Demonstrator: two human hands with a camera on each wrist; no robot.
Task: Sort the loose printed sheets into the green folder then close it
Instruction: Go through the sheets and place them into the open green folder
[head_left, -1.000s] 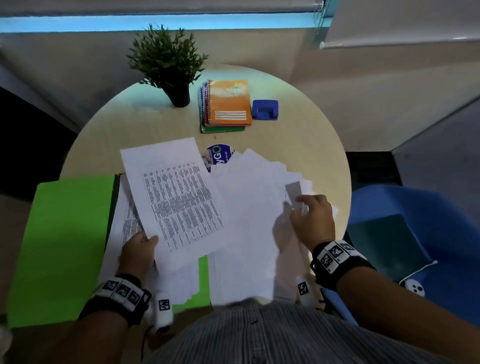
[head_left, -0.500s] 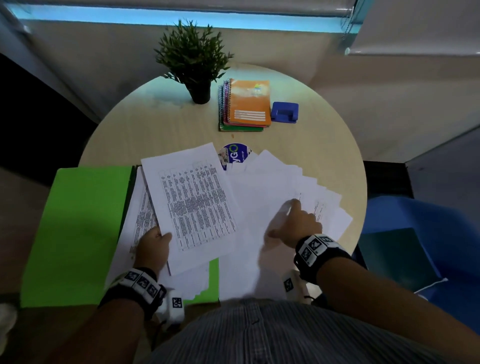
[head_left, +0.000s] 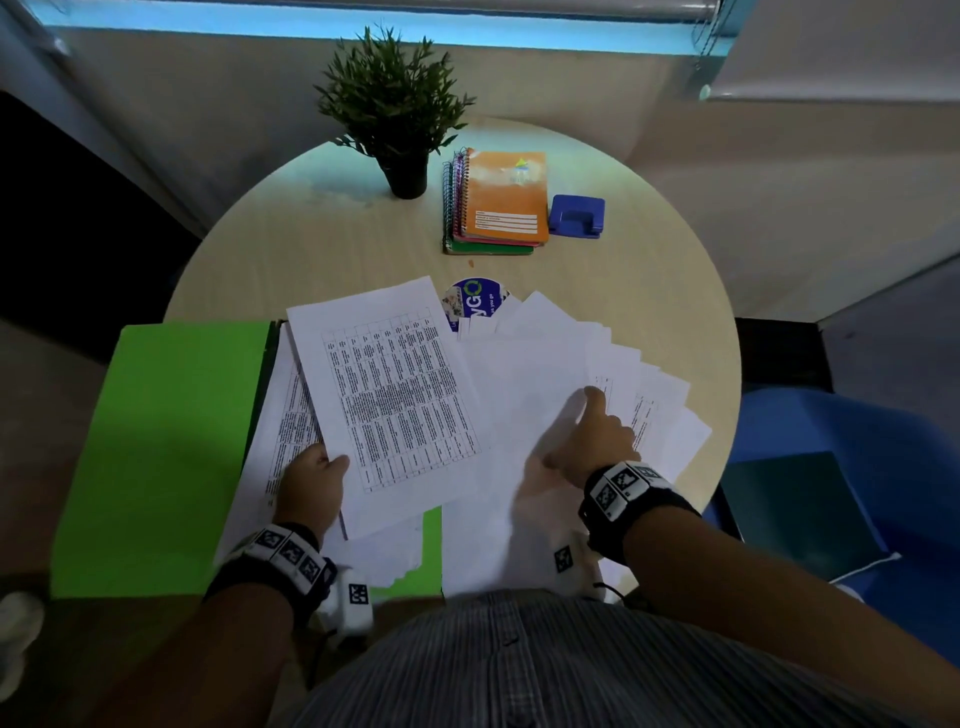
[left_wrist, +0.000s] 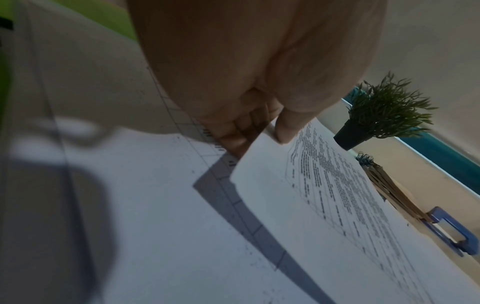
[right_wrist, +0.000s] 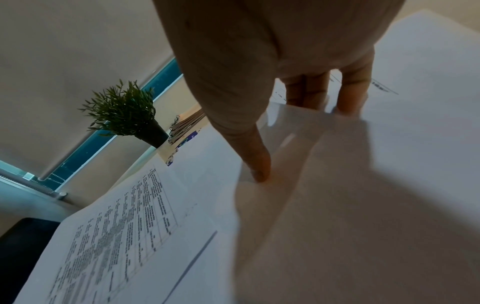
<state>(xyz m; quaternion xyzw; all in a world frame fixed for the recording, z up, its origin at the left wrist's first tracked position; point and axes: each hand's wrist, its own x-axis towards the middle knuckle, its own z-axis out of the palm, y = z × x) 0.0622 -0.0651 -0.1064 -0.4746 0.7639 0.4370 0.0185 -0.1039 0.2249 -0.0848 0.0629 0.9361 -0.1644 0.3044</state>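
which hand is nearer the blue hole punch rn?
Right. The right hand presses on the fanned sheets, below the hole punch; the left hand is farther left.

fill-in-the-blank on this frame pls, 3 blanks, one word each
1. The left hand pinches a printed sheet above the open ____ folder.
2. The right hand presses on the spread of loose sheets with its fingers ____.
3. Right of the notebooks sits a ____ hole punch.

Missing words: green; straight; blue
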